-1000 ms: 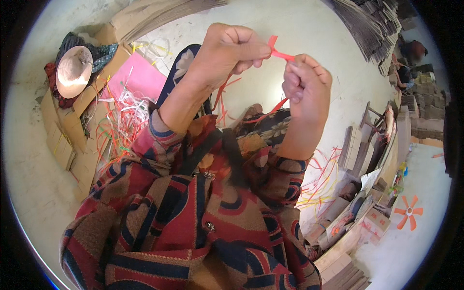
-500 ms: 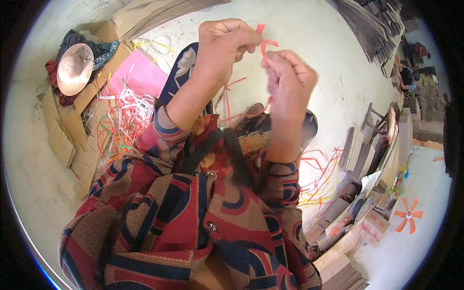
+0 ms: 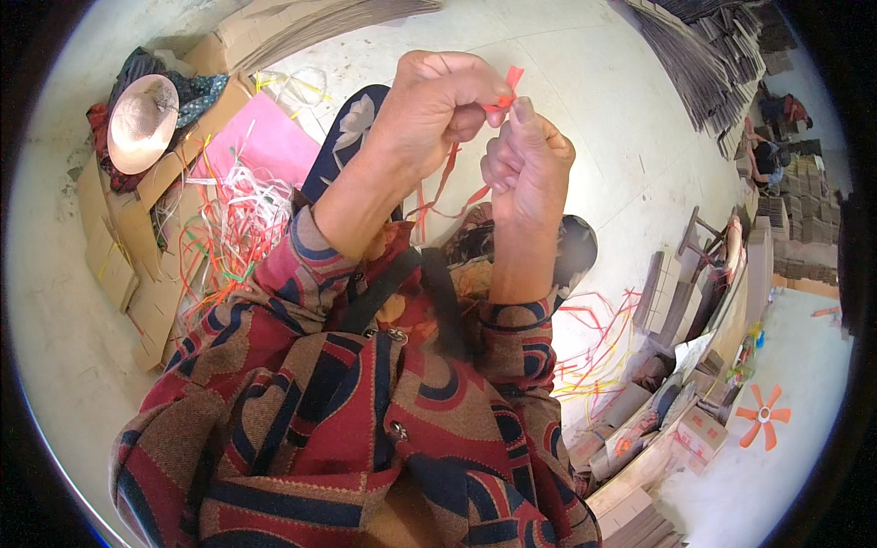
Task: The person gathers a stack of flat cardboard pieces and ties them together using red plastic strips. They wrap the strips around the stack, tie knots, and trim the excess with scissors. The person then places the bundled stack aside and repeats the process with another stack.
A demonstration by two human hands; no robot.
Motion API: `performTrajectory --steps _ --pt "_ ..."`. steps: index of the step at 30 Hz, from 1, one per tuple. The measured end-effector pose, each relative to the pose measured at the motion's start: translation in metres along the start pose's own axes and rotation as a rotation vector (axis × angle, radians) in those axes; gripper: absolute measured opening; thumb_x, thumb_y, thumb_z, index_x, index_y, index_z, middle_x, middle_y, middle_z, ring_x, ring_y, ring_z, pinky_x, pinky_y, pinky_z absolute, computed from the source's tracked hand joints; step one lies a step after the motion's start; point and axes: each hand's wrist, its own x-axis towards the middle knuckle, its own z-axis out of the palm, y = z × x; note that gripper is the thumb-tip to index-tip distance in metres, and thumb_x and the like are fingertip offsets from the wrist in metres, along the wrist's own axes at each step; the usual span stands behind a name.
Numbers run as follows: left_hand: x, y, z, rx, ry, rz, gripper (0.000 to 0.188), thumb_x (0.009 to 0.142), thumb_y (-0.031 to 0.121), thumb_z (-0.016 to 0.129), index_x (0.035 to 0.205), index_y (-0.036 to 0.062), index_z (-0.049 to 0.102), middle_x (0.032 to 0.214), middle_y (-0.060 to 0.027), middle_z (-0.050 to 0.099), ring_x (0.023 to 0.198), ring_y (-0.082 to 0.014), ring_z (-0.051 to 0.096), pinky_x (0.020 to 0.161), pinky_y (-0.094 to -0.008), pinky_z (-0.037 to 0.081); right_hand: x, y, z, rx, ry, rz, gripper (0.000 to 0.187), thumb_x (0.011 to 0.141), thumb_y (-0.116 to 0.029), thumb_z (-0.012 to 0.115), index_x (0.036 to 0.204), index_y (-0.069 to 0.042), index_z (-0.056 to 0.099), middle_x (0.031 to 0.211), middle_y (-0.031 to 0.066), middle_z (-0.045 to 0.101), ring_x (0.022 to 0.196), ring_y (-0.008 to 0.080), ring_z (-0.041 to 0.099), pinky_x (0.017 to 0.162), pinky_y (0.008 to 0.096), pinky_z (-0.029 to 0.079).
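A thin red plastic strip point(image 3: 505, 91) is pinched between both hands, held up in front of my chest. My left hand point(image 3: 438, 105) grips its upper end with fingers curled shut. My right hand point(image 3: 528, 164) presses against it from the right, fingertips on the same strip. The strip's loose tail point(image 3: 448, 187) hangs down between my wrists. Both forearms rise from patterned red, blue and brown sleeves.
A tangle of coloured strips point(image 3: 228, 237) and a pink sheet point(image 3: 251, 146) lie on flattened cardboard point(image 3: 119, 265) at left, beside a straw hat point(image 3: 142, 123). More strips point(image 3: 594, 347) lie on the floor at right. Stacked cardboard point(image 3: 703, 64) and boxes point(image 3: 676, 429) line the far right.
My two hands have come closer together, and the red strip between them has shortened; the right hand rose and moved left toward the left hand.
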Motion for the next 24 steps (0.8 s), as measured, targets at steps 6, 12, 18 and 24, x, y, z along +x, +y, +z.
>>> performTrajectory --steps 6,12,18,24 --pt "0.002 0.004 -0.009 0.069 -0.068 0.0 0.01 0.075 0.002 0.055 0.075 -0.0053 0.062 0.062 -0.0106 0.06 0.04 -0.003 0.031 0.037 -0.0179 0.022 0.001 -0.008 -0.001 -0.316 0.096 -0.178 0.036 0.077 -0.016 0.072 0.053 -0.009 0.046 0.046 -0.0062 0.035 0.037 0.0014 0.025 0.033 0.0188 0.016" --pt "0.001 0.008 -0.018 0.113 -0.168 0.054 0.014 0.072 -0.001 0.056 0.08 -0.0064 0.066 0.063 -0.0075 0.061 0.044 -0.0025 0.034 0.039 -0.0184 0.022 -0.003 -0.016 0.002 -0.531 0.126 -0.456 0.049 0.078 -0.015 0.071 0.047 -0.01 0.033 0.048 -0.0082 0.03 0.049 0.0016 0.024 0.042 0.0214 0.017" --pt "-0.003 0.012 -0.016 0.274 -0.177 0.111 0.021 0.066 -0.009 0.055 0.083 -0.0069 0.067 0.067 -0.0073 0.063 0.045 -0.0023 0.039 0.041 -0.018 0.026 -0.009 -0.021 0.007 -0.633 0.14 -0.529 0.048 0.078 -0.013 0.071 0.048 -0.008 0.034 0.048 -0.0078 0.031 0.048 0.0022 0.024 0.042 0.0212 0.017" --pt "-0.002 0.014 -0.021 0.284 -0.228 0.081 0.015 0.07 -0.007 0.062 0.084 -0.0068 0.066 0.07 -0.0088 0.065 0.044 -0.0018 0.041 0.04 -0.0164 0.028 -0.009 -0.02 0.004 -0.643 0.105 -0.536 0.047 0.078 -0.012 0.071 0.048 -0.008 0.034 0.048 -0.0078 0.031 0.048 0.0021 0.024 0.041 0.0211 0.018"
